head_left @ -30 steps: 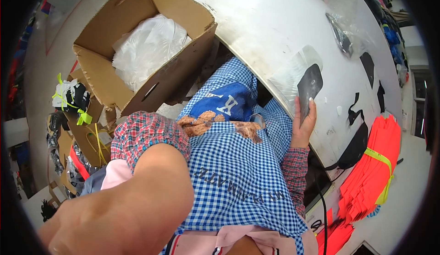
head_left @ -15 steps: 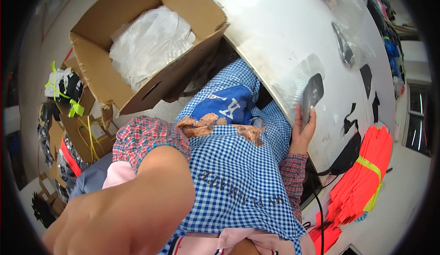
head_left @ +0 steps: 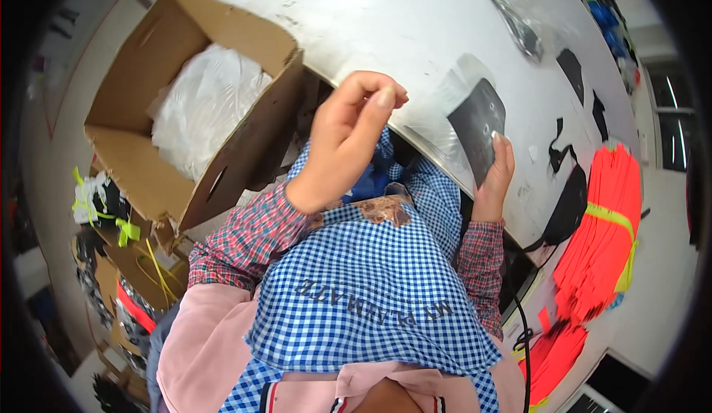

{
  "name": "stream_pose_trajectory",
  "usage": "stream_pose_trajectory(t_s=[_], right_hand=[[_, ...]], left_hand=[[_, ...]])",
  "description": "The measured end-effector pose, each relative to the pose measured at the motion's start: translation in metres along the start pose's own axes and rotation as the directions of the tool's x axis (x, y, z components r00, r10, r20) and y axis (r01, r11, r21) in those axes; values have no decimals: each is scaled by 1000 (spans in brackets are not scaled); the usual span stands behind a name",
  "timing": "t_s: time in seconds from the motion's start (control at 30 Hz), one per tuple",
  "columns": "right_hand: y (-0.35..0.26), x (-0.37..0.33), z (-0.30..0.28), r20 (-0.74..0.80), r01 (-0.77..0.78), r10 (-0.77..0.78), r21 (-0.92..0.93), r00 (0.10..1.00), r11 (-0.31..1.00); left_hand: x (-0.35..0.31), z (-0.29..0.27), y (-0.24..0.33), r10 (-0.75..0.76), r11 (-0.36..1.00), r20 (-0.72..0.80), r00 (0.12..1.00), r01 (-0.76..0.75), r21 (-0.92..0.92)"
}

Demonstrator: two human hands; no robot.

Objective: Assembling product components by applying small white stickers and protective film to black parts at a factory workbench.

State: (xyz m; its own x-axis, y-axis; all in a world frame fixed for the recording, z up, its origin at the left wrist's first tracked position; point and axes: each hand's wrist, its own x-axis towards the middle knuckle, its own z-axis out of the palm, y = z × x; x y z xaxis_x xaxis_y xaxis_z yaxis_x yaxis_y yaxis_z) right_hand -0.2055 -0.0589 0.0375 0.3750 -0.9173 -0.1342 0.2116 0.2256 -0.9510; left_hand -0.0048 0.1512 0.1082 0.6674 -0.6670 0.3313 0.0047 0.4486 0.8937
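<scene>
My right hand [head_left: 495, 179] grips the lower edge of a flat dark grey piece [head_left: 475, 116] with small pale marks, over the white table. Clear plastic film [head_left: 443, 109] lies behind and beside that piece. My left hand [head_left: 345, 135] is raised in front of the apron, near the table's edge, with its fingers curled in and the thumb pressed to them. Whether something small sits in that pinch cannot be made out. To its left stands an open cardboard box [head_left: 122, 116] with a heap of clear plastic film [head_left: 208, 109] inside.
On the white table [head_left: 386, 20] lie a plastic-wrapped dark item [head_left: 519, 31], black cut pieces [head_left: 571, 71] and a black strapped item [head_left: 561, 212]. A banded bright orange-red stack [head_left: 612, 190] sits at the right. A black cable [head_left: 517, 324] hangs nearby. Bundled goods [head_left: 104, 198] stand at the left.
My left hand has swung up and inward from the lower left to beside the table edge. My right hand has taken hold of the dark piece and tilted it up.
</scene>
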Motion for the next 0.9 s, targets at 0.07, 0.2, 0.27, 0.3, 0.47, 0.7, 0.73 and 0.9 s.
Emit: stream_pose_trajectory(t_s=[0.07,0.2,0.27,0.3,0.47,0.7,0.73,0.9], right_hand=[[3,8,-7,-28,61,-62,-63,998,996],[2,21,-4,22,138,-137,-196,990,971],[4,28,-1,47,144,-137,-210,989,967],[6,33,0,105,165,-142,-263,984,951],[11,43,10,226,310,-215,-606,950,733],[12,36,0,19,161,-223,-752,975,639],[10,34,1,0,139,-201,-724,980,676],[10,26,1,-31,125,-201,-690,979,713]], left_hand=[[11,10,-29,-135,988,75,988,128,84],[24,23,-77,-22,857,287,958,-130,498],[31,29,-78,36,725,454,890,-336,601],[32,32,-82,27,727,472,881,-342,596],[28,29,-111,-95,391,666,740,-587,709],[22,24,-118,-133,363,671,729,-594,718],[23,24,-116,-133,369,671,729,-592,717],[27,22,-117,-118,430,679,725,-579,693]])
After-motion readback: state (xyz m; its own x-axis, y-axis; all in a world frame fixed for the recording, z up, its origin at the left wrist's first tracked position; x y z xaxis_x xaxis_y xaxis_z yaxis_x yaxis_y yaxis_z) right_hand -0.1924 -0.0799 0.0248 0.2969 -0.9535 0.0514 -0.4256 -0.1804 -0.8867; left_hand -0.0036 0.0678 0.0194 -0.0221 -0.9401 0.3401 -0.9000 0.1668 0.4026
